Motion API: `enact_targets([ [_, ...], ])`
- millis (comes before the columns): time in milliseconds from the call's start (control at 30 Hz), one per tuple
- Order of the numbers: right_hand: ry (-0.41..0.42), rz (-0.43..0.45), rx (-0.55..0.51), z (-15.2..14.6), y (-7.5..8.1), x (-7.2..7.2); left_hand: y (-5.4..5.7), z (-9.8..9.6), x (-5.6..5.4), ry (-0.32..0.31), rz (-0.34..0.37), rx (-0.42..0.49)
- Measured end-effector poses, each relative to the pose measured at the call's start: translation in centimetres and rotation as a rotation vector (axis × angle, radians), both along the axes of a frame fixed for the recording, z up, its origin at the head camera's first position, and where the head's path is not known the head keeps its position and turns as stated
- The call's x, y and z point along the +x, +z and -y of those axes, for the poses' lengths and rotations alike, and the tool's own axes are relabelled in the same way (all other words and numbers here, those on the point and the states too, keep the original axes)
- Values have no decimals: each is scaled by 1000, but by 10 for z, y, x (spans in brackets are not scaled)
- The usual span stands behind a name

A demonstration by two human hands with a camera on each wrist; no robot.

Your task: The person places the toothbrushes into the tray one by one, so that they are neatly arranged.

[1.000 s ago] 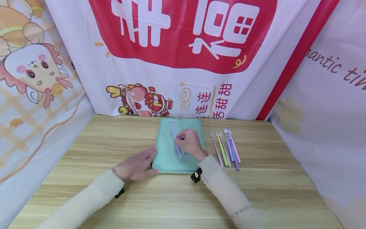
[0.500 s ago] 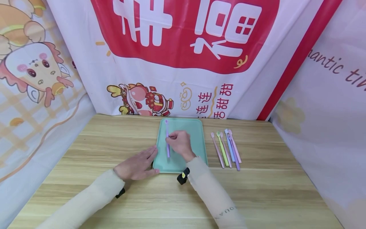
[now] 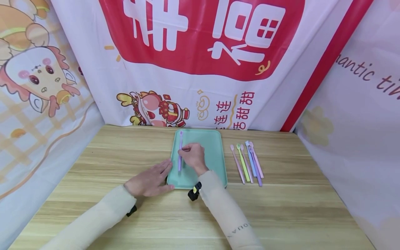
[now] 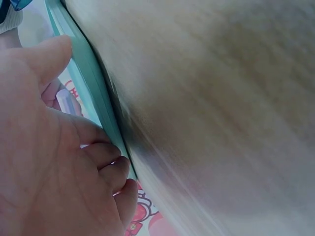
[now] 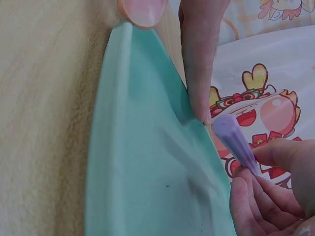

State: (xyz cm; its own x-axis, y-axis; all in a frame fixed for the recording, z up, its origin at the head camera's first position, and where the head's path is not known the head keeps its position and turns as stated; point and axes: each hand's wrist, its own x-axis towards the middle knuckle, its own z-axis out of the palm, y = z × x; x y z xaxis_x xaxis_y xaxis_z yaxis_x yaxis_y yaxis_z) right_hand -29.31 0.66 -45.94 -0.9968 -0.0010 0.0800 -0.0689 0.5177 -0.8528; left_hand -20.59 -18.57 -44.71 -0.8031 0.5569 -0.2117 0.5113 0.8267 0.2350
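Note:
My right hand (image 3: 194, 157) pinches a purple toothbrush (image 3: 179, 163) by its handle, over the left side of a light green tray (image 3: 215, 149). The brush head points toward the back wall. In the right wrist view the handle end of the toothbrush (image 5: 234, 140) sticks out from between thumb and fingers, close over the tray (image 5: 147, 147). My left hand (image 3: 149, 180) rests at the tray's near left corner, fingers along the left rim and thumb at the front edge. In the left wrist view the left hand (image 4: 54, 157) has its fingertips against the tray's outer side.
Right of the tray, several toothbrushes lie on the wooden table (image 3: 281, 201): a light green toothbrush (image 3: 244, 163), a blue toothbrush (image 3: 251, 160), a purple toothbrush (image 3: 258, 175) and pink ones. A printed cloth (image 3: 275, 97) hangs behind the table, with more cloth at both sides.
My right hand has carried the purple toothbrush leftward across the tray, and it has turned from slanted to nearly parallel with the left rim. The left hand has stayed in place.

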Motion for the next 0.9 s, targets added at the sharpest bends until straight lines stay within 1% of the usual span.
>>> enact_targets([
  [300,-18,29,10,5,-4,0,1,0,1,5,-1,4],
  [533,-29,41,50,9,-4,0,0,0,2,-5,-16,11],
  [733,-21,39,84,11,-7,-2,1,1,2,-11,-23,14],
  [900,-23,57,101,12,-8,-4,0,2,2,-14,-26,14],
])
